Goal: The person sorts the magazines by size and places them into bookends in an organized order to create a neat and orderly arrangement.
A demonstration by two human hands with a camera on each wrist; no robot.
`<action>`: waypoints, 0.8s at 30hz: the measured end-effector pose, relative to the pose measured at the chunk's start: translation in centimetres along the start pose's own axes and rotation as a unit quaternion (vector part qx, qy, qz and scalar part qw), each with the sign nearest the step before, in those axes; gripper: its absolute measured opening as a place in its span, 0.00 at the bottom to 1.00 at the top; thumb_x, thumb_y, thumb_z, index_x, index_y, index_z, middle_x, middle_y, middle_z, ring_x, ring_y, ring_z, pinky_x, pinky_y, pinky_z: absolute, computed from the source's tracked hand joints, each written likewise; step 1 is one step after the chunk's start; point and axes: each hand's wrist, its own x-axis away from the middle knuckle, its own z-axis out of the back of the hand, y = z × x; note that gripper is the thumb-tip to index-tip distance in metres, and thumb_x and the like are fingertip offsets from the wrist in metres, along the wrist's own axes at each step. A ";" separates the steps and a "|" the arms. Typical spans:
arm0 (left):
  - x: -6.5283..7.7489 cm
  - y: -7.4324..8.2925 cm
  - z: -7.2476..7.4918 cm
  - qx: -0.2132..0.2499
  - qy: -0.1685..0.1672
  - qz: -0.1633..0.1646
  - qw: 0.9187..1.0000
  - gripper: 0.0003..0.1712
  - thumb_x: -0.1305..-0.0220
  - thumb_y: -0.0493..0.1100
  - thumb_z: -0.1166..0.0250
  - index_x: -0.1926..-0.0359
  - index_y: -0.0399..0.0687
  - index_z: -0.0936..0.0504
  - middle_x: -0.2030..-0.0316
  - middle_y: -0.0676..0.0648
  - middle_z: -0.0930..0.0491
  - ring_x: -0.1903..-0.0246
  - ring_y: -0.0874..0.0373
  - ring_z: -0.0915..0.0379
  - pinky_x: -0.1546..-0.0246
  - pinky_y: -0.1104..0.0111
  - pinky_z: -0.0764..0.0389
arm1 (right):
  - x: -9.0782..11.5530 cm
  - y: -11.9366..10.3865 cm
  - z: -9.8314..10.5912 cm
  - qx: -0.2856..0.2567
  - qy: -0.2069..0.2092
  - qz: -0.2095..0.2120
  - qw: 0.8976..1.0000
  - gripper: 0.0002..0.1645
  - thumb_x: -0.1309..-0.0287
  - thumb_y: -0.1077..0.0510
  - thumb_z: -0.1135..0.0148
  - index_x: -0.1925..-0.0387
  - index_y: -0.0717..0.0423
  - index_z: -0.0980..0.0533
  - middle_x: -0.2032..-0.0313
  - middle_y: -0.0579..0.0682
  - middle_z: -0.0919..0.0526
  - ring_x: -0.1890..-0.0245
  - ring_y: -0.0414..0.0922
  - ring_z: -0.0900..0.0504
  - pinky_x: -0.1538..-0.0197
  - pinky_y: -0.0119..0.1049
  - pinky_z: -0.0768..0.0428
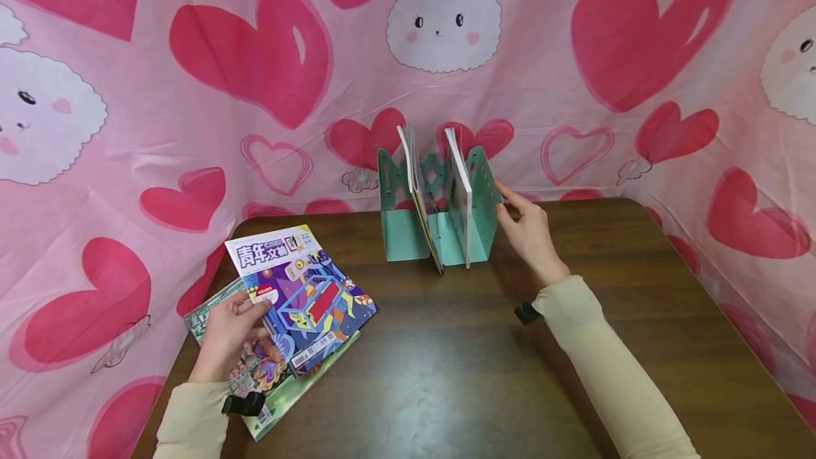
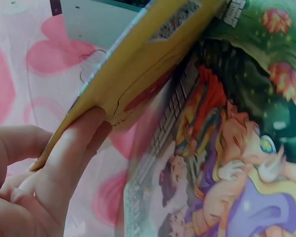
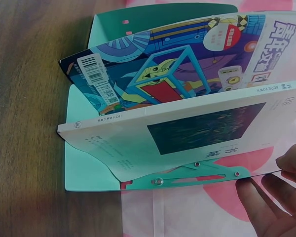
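Observation:
My left hand (image 1: 231, 328) pinches the left edge of a purple-covered magazine (image 1: 312, 310), fingers and thumb on opposite faces. In the left wrist view the yellow back of this magazine (image 2: 133, 69) is lifted at an angle above another magazine with a green illustrated cover (image 2: 246, 163). My right hand (image 1: 529, 232) holds the edge of the right side panel of a mint-green expandable book rack (image 1: 486, 204). Its fingertips show at that panel edge in the right wrist view. Inside the rack stand a white-covered book (image 3: 202, 133) and, apart from it, a purple-blue magazine (image 3: 163, 74), leaning.
Under the held magazine, other magazines (image 1: 280, 402) lie fanned out at the left of the brown wooden table (image 1: 433, 374). Behind the rack hangs a pink cloth (image 1: 370, 76) with hearts and rabbits, which also runs along both sides of the table.

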 end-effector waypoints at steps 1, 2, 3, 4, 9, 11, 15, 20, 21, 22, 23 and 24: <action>0.1 0.2 -0.1 -0.002 0.006 -0.004 1.000 0.34 0.24 0.40 0.37 0.26 0.27 0.37 0.58 0.54 0.10 0.69 0.65 0.13 0.69 0.67 0.13 | 0.0 0.0 0.0 0.000 0.000 0.000 1.000 0.27 0.29 0.64 0.41 0.30 0.57 0.25 0.37 0.64 0.20 0.47 0.56 0.16 0.56 0.12 0.27; 0.2 0.3 -0.2 -0.003 0.011 -0.008 1.000 0.34 0.25 0.40 0.37 0.26 0.27 0.36 0.56 0.52 0.10 0.69 0.65 0.13 0.69 0.67 0.13 | 0.0 0.0 0.0 -0.001 -0.001 -0.001 1.000 0.27 0.29 0.64 0.41 0.30 0.57 0.25 0.36 0.63 0.20 0.47 0.56 0.16 0.56 0.12 0.27; 0.3 0.5 -0.4 -0.006 0.016 -0.011 1.000 0.34 0.25 0.40 0.37 0.26 0.28 0.36 0.54 0.49 0.10 0.69 0.65 0.13 0.70 0.67 0.13 | 0.0 0.0 0.0 -0.001 -0.001 -0.001 1.000 0.27 0.29 0.64 0.41 0.30 0.57 0.25 0.36 0.63 0.21 0.47 0.56 0.16 0.56 0.12 0.27; 0.4 0.7 -0.5 -0.009 0.022 -0.012 1.000 0.34 0.25 0.41 0.36 0.26 0.28 0.36 0.51 0.46 0.11 0.69 0.65 0.13 0.70 0.67 0.13 | 0.0 0.0 0.0 -0.001 0.000 0.000 1.000 0.27 0.29 0.64 0.41 0.30 0.57 0.25 0.36 0.63 0.20 0.47 0.56 0.16 0.56 0.12 0.27; 1.0 1.6 -1.4 -0.008 0.057 -0.032 0.998 0.34 0.26 0.42 0.35 0.27 0.30 0.32 0.43 0.37 0.17 0.71 0.66 0.14 0.71 0.69 0.13 | -0.1 0.1 0.0 0.000 0.004 0.002 1.000 0.27 0.29 0.65 0.41 0.30 0.57 0.25 0.36 0.63 0.20 0.47 0.57 0.16 0.56 0.12 0.27; 1.3 1.9 -1.8 -0.001 0.072 -0.044 0.996 0.32 0.26 0.41 0.35 0.28 0.30 0.30 0.46 0.40 0.14 0.72 0.66 0.15 0.72 0.69 0.13 | -0.1 0.1 -0.1 0.001 0.003 0.002 1.000 0.27 0.29 0.64 0.41 0.30 0.57 0.25 0.36 0.63 0.20 0.47 0.57 0.16 0.56 0.12 0.27; 2.0 2.5 -2.4 0.013 0.092 -0.075 0.993 0.29 0.26 0.39 0.36 0.30 0.29 0.28 0.54 0.53 0.11 0.72 0.67 0.14 0.73 0.68 0.13 | 0.0 0.2 -0.1 0.004 0.001 0.002 1.000 0.27 0.28 0.64 0.41 0.30 0.56 0.25 0.37 0.63 0.20 0.47 0.57 0.16 0.57 0.12 0.27; 2.8 3.1 -3.2 0.015 0.110 -0.116 0.987 0.26 0.26 0.37 0.36 0.32 0.31 0.25 0.56 0.58 0.12 0.72 0.68 0.14 0.75 0.69 0.14 | 0.0 0.3 -0.1 0.008 0.002 0.004 1.000 0.27 0.28 0.63 0.41 0.30 0.55 0.25 0.38 0.62 0.19 0.47 0.56 0.16 0.58 0.12 0.28; 3.0 3.3 -3.3 0.016 0.114 -0.122 0.986 0.25 0.27 0.37 0.36 0.33 0.32 0.24 0.57 0.59 0.12 0.72 0.68 0.14 0.75 0.69 0.14 | 0.0 0.3 -0.1 0.008 0.002 0.005 1.000 0.27 0.28 0.63 0.41 0.30 0.55 0.25 0.38 0.62 0.19 0.48 0.56 0.16 0.58 0.13 0.28; 3.2 3.4 -3.5 0.016 0.116 -0.127 0.985 0.25 0.27 0.37 0.35 0.33 0.32 0.23 0.58 0.61 0.12 0.72 0.68 0.14 0.75 0.69 0.14 | 0.0 0.4 -0.1 0.007 0.002 0.005 1.000 0.27 0.28 0.63 0.41 0.30 0.55 0.25 0.38 0.63 0.19 0.48 0.56 0.16 0.58 0.13 0.28; 3.3 3.6 -3.6 0.018 0.119 -0.132 0.984 0.24 0.27 0.37 0.35 0.34 0.32 0.23 0.59 0.62 0.13 0.72 0.68 0.14 0.75 0.70 0.14 | 0.0 0.4 0.0 0.007 0.002 0.005 1.000 0.27 0.28 0.63 0.41 0.30 0.55 0.25 0.38 0.63 0.18 0.48 0.55 0.16 0.58 0.13 0.28; 3.5 3.8 -3.7 0.019 0.122 -0.136 0.983 0.23 0.27 0.37 0.35 0.34 0.33 0.22 0.60 0.64 0.13 0.73 0.68 0.14 0.75 0.69 0.14 | 0.0 0.4 0.0 0.006 0.002 0.005 1.000 0.27 0.28 0.63 0.41 0.30 0.55 0.25 0.38 0.63 0.18 0.49 0.55 0.16 0.58 0.13 0.28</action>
